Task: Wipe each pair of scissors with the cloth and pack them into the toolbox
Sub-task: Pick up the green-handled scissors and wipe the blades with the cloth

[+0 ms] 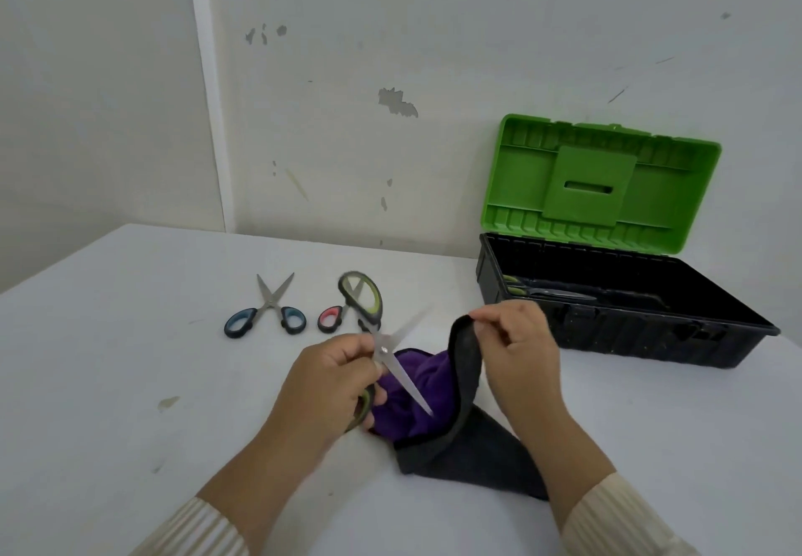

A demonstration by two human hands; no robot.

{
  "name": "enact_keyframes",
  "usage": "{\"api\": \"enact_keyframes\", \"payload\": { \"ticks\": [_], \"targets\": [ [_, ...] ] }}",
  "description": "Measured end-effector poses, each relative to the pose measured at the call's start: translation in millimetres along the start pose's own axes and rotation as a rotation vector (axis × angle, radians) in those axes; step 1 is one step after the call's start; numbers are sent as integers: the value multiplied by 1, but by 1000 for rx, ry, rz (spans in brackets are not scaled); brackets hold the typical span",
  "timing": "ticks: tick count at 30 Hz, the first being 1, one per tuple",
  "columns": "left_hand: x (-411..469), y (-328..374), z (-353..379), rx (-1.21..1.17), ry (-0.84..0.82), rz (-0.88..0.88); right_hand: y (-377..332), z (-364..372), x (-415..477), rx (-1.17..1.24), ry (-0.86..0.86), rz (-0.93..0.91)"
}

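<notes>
My left hand [334, 377] grips a pair of green-handled scissors [405, 377] spread wide open, one handle loop raised behind, one blade pointing down over the cloth. My right hand [518, 349] pinches up a corner of the cloth [466, 438], which is dark grey outside and purple inside and rests on the table. Blue-handled scissors [264, 317] lie open at the left. Red-handled scissors [332, 318] lie beside them, partly hidden by the raised green handle. The toolbox [651, 340], black with a green lid standing open, sits at the right; another green-handled pair [547, 293] lies inside it.
The white table [130, 360] runs to a wall close behind the scissors and the toolbox. Its left edge slants away at the far left. A small stain [168, 402] marks the tabletop to the left of my left hand.
</notes>
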State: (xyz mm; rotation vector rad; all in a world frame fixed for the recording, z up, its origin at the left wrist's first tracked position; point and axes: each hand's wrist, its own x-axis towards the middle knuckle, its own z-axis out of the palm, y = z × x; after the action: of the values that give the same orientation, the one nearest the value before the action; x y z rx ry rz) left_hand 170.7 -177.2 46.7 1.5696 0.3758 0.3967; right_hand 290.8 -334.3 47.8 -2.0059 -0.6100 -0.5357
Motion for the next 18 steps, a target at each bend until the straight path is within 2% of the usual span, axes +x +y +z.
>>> {"api": "enact_keyframes", "payload": {
  "ticks": [1,3,4,6,8,10,12,14,16,18],
  "targets": [
    [2,-2,-2,132,85,162,0,-5,1,75,-23,70],
    [3,-6,-6,514,241,600,-6,-10,-2,332,-139,182],
    [4,-10,-7,657,257,741,-12,-11,-4,468,-213,233],
    [8,-20,-9,802,198,827,-26,-12,-7,575,-367,314],
    [12,-26,-7,870,192,866,-34,-11,-11,454,-498,365],
    [13,-28,-4,893,212,912,-37,-8,-14,334,-558,368],
    [8,-22,-1,804,258,811,-36,-7,-14,301,-555,353],
    [5,-13,0,575,290,487,-34,-7,-12,308,-540,349],
    [9,-10,-3,310,163,78,-31,-8,-11,302,-551,331],
    [12,-9,-9,85,-53,-156,-29,-8,-11,283,-594,313]
  ]
}}
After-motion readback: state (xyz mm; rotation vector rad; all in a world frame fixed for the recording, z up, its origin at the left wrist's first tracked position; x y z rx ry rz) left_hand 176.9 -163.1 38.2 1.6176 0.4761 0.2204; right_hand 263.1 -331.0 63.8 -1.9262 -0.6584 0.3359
